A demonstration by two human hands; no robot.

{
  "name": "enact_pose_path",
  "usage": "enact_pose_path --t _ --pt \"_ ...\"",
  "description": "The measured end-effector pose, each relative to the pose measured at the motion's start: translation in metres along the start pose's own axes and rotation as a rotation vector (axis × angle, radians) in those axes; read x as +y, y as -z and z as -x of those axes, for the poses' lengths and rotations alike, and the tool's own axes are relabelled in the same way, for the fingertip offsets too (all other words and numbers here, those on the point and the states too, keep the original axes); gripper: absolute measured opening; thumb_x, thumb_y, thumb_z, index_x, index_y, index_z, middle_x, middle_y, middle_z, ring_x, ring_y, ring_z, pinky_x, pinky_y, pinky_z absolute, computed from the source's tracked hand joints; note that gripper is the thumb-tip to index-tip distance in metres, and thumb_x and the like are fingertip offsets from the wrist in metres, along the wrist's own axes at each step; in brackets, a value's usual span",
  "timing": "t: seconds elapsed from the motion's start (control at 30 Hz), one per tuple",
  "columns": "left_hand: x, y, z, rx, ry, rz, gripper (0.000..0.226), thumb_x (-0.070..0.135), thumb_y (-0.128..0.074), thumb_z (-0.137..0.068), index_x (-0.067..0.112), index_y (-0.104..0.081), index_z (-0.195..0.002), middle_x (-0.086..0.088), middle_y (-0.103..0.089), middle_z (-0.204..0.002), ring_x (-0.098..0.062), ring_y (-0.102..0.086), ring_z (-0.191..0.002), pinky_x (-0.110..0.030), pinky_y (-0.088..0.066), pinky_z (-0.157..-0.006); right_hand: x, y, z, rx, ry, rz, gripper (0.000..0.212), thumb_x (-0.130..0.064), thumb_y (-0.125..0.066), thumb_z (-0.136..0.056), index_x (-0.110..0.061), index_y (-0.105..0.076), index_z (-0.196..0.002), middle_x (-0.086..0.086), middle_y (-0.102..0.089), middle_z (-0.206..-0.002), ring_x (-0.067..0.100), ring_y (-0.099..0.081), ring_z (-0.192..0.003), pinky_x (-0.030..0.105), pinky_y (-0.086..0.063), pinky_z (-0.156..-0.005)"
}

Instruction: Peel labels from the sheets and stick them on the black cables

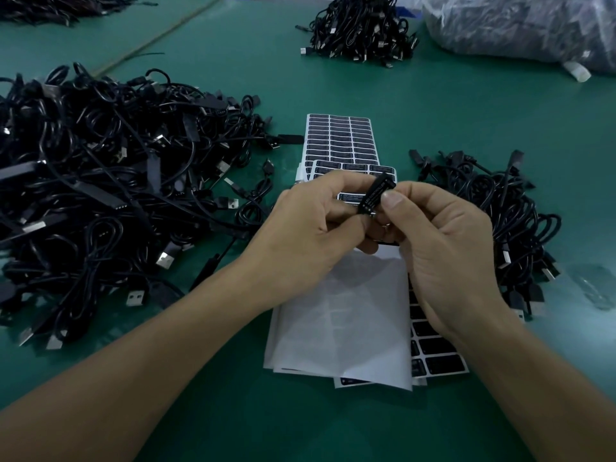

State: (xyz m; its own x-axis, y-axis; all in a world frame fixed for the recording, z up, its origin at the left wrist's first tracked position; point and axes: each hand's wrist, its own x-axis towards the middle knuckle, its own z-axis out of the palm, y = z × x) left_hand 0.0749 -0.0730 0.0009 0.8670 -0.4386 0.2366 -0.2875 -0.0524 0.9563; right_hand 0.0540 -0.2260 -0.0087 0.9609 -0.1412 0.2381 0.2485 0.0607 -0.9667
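Label [373,200] sits on the black cable's inline block [386,182], held over the label sheets [340,141] mid-table, between the big cable pile [100,195] toward the left edge and the smaller pile [500,208] toward the right. I'd square its edge to the block, then roll the thumb along to kill bubbles. Left hand [313,225] pinches the lower end, right hand [443,248] pinches the top with its thumb on the label; both forearms reach in from the near edge.

The view is filled by a desk [466,121] covered in a dark green mat. A pale seam [166,29] is seen running diagonally across its far left part. A bulging clear plastic bag [520,25] is set at the far right corner. The surface is lit dimly and evenly, and soft shadows are cast.
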Motion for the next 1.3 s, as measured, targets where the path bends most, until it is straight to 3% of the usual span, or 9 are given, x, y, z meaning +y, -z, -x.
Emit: enact_pose_path --t 0.57,0.73,0.87,1.0,1.3 --pt "-0.0003 0.0015 0.0007 0.0 0.01 -0.008 0.03 0.005 -0.061 -0.094 0.03 -0.062 -0.11 0.007 -0.078 -0.082 -0.011 -0.076 -0.078 -0.014 -0.053 -0.07 -0.0014 -0.0001 0.0006 -0.003 0.049 0.111 0.016 -0.004 -0.06 -0.097 -0.005 -0.069 -0.083 -0.002 -0.067 -0.07 0.005 -0.064 -0.063 0.017 -0.053 -0.064" --pt "0.0015 0.0008 0.0009 0.015 0.024 -0.025 0.029 0.003 -0.062 -0.094 0.03 -0.062 -0.106 0.007 -0.078 -0.081 -0.011 -0.076 -0.077 -0.015 -0.053 -0.069 -0.0028 -0.0022 0.0027 0.029 0.068 0.093 0.011 -0.001 -0.061 -0.095 0.001 -0.068 -0.087 0.005 -0.068 -0.07 0.005 -0.066 -0.06 0.016 -0.054 -0.061" --pt "0.0036 0.0007 0.0025 0.024 0.029 -0.006 0.022 0.008 -0.065 -0.093 0.022 -0.062 -0.109 0.002 -0.078 -0.082 -0.012 -0.076 -0.078 -0.026 -0.06 -0.073 -0.0038 -0.0033 0.0043 0.044 0.1 0.128 0.014 -0.002 -0.063 -0.095 -0.008 -0.07 -0.084 0.0 -0.072 -0.07 0.009 -0.068 -0.061 0.019 -0.056 -0.063" --pt "0.006 0.0016 0.0026 0.033 0.071 0.035 0.013 0.009 -0.06 -0.099 0.013 -0.063 -0.111 0.001 -0.079 -0.082 -0.013 -0.076 -0.075 -0.017 -0.054 -0.065 -0.0041 -0.0045 0.0056 0.059 0.119 0.154 0.013 -0.004 -0.065 -0.094 -0.012 -0.072 -0.086 0.005 -0.074 -0.077 0.016 -0.071 -0.068 0.025 -0.059 -0.068" --pt "0.0046 0.0013 0.0019 0.022 0.085 0.017 0.006 0.007 -0.055 -0.101 0.011 -0.059 -0.1 0.002 -0.077 -0.076 -0.015 -0.075 -0.071 -0.02 -0.055 -0.063 -0.0041 -0.006 0.0086 0.071 0.155 0.221 0.013 -0.007 -0.069 -0.092 -0.018 -0.072 -0.087 0.0 -0.075 -0.081 0.016 -0.073 -0.073 0.024 -0.059 -0.068"
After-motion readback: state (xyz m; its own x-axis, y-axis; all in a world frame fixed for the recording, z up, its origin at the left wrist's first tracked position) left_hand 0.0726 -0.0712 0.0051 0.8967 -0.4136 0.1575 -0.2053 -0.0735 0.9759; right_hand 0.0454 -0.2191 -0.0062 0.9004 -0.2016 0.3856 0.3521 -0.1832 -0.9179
